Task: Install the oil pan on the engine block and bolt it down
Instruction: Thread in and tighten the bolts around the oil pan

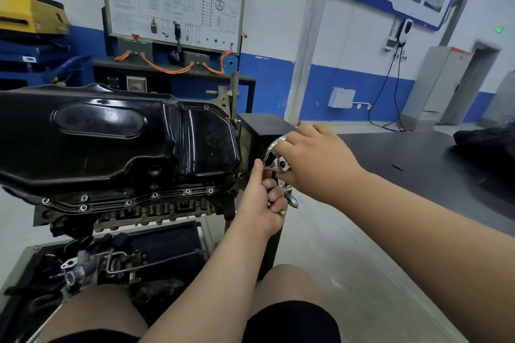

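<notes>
The black oil pan sits upside-up on the engine block, which is mounted on a stand. Several bolts show along the pan's near flange, and two more at its right end. Right of the pan is the stand's chrome handwheel. My left hand curls round the wheel's lower rim, with the chrome crank handle sticking out beside its fingers. My right hand lies over the wheel's upper right rim, its fingers bent over the rim. Most of the wheel is hidden by both hands.
A tray under the engine holds loose engine parts and pipes. A dark workbench stands to the right with a black bundle on it. A training board on a frame stands behind the engine. My knees are at the bottom.
</notes>
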Demonstrator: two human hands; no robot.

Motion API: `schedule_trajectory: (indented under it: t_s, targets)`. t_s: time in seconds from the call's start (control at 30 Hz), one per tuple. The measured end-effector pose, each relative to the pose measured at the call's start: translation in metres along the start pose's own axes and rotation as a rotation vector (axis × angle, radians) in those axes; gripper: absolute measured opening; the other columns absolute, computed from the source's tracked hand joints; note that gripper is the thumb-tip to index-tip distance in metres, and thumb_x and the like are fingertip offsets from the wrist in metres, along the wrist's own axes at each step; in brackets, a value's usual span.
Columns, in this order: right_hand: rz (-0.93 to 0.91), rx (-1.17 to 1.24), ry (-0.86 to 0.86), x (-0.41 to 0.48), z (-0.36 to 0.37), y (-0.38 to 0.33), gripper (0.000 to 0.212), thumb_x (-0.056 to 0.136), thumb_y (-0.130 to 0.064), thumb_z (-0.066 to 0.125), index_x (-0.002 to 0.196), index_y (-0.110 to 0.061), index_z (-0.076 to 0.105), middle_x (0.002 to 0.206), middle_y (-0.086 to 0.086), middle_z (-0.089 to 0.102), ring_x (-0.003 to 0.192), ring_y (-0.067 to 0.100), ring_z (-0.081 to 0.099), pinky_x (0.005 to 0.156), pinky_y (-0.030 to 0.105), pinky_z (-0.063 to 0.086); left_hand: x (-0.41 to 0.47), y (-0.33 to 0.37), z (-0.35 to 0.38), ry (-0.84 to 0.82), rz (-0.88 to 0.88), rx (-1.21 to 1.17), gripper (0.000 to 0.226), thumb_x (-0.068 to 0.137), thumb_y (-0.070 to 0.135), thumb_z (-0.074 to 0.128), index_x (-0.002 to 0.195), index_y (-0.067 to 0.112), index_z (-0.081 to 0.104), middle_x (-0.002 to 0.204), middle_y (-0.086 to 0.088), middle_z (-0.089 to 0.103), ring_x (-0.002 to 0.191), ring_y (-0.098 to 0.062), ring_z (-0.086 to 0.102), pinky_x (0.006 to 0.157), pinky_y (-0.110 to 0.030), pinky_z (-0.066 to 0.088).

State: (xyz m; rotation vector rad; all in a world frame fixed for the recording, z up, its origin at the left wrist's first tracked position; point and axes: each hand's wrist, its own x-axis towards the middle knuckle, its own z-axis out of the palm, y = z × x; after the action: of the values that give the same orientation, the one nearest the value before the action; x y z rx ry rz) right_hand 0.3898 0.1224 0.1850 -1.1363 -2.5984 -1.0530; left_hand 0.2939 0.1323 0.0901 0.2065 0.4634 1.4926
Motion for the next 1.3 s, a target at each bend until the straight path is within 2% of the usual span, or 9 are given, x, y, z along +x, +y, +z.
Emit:
schedule_trajectory:
  t_s: [0.17, 0.27, 0.37, 0.43, 0.53, 0.67, 0.87, 1.17, 1.3]
  targets:
    - [0.353, 0.347, -0.238, 0.005, 0.003, -0.011, 0.060, 0.090, -0.065, 0.031, 0.060, -0.016, 0.051, 0.059, -0.001, 0.051, 0.055, 0.015, 0.047, 0.053, 0.028, 0.033, 0.002, 0.005, -0.004, -0.051, -0.019, 0.032, 0.030, 0.097, 0.031, 0.045, 0.071, 0.018, 0.051, 0.040, 0.010, 0.031, 0.028, -0.004, 0.025, 0.028, -0.011, 0.018]
    - [0.019, -0.028, -0.011, 0.001, 0.003, -0.006, 0.041, 0.093, -0.050, 0.039, 0.089, -0.016, 0.061, 0.083, 0.001, 0.059, 0.082, 0.020, 0.052, 0.069, 0.032, 0.038, 0.002, 0.004, -0.005, -0.025, -0.007, -0.024, 0.032, 0.095, 0.033, 0.051, 0.067, 0.018, 0.052, 0.046, 0.010, 0.032, 0.031, -0.003, 0.024, 0.027, -0.015, 0.014]
    - [-0.249, -0.210, 0.230, -0.003, 0.006, 0.009, 0.016, 0.086, -0.021, 0.052, 0.095, -0.014, 0.062, 0.087, 0.003, 0.060, 0.082, 0.023, 0.054, 0.070, 0.034, 0.045, 0.002, 0.000, -0.006, 0.027, 0.008, -0.018, 0.033, 0.089, 0.038, 0.059, 0.064, 0.019, 0.051, 0.048, 0.010, 0.028, 0.032, -0.003, 0.023, 0.029, -0.014, 0.012]
    - [-0.223, -0.124, 0.281, -0.003, 0.007, 0.011, 0.017, 0.081, -0.019, 0.060, 0.097, -0.014, 0.064, 0.088, 0.004, 0.060, 0.082, 0.024, 0.055, 0.071, 0.035, 0.047, 0.002, 0.000, -0.005, 0.016, 0.008, -0.035, 0.035, 0.088, 0.041, 0.060, 0.063, 0.019, 0.050, 0.048, 0.009, 0.028, 0.033, -0.003, 0.023, 0.029, -0.014, 0.012]
    - [-0.094, -0.044, 0.080, -0.002, 0.007, 0.001, 0.031, 0.091, -0.044, 0.045, 0.101, -0.019, 0.062, 0.094, -0.001, 0.060, 0.089, 0.021, 0.052, 0.078, 0.034, 0.042, 0.001, 0.004, -0.006, -0.026, 0.013, -0.018, 0.041, 0.091, 0.045, 0.054, 0.060, 0.018, 0.052, 0.048, 0.010, 0.032, 0.032, -0.003, 0.026, 0.029, -0.015, 0.014]
    - [0.323, 0.350, -0.129, 0.003, 0.008, -0.008, 0.062, 0.086, -0.069, 0.031, 0.059, -0.019, 0.056, 0.057, -0.003, 0.052, 0.056, 0.016, 0.052, 0.048, 0.025, 0.029, -0.002, 0.005, -0.009, -0.084, 0.001, 0.053, 0.034, 0.096, 0.027, 0.047, 0.065, 0.018, 0.054, 0.043, 0.009, 0.030, 0.030, -0.003, 0.026, 0.027, -0.013, 0.019]
    - [-0.111, -0.122, 0.179, -0.002, 0.011, 0.011, 0.023, 0.088, -0.027, 0.057, 0.107, -0.014, 0.060, 0.098, 0.005, 0.057, 0.093, 0.025, 0.051, 0.076, 0.035, 0.042, -0.003, 0.001, -0.006, -0.066, -0.015, -0.026, 0.027, 0.095, 0.032, 0.050, 0.072, 0.017, 0.053, 0.044, 0.010, 0.033, 0.031, -0.003, 0.025, 0.027, -0.015, 0.014]
    - [0.286, 0.328, -0.135, 0.001, 0.010, -0.010, 0.059, 0.086, -0.069, 0.034, 0.072, -0.017, 0.059, 0.068, -0.001, 0.057, 0.068, 0.018, 0.056, 0.051, 0.027, 0.035, 0.003, 0.004, -0.005, -0.006, -0.003, 0.085, 0.034, 0.094, 0.036, 0.052, 0.066, 0.016, 0.053, 0.037, 0.009, 0.036, 0.026, -0.004, 0.028, 0.028, -0.011, 0.017]
    - [-0.129, -0.159, 0.152, -0.005, 0.009, -0.012, 0.023, 0.093, -0.031, 0.046, 0.103, -0.015, 0.058, 0.101, 0.003, 0.058, 0.097, 0.023, 0.050, 0.077, 0.034, 0.040, 0.001, 0.001, -0.007, 0.018, 0.019, 0.022, 0.033, 0.089, 0.040, 0.059, 0.065, 0.020, 0.050, 0.044, 0.010, 0.036, 0.031, -0.003, 0.027, 0.029, -0.015, 0.014]
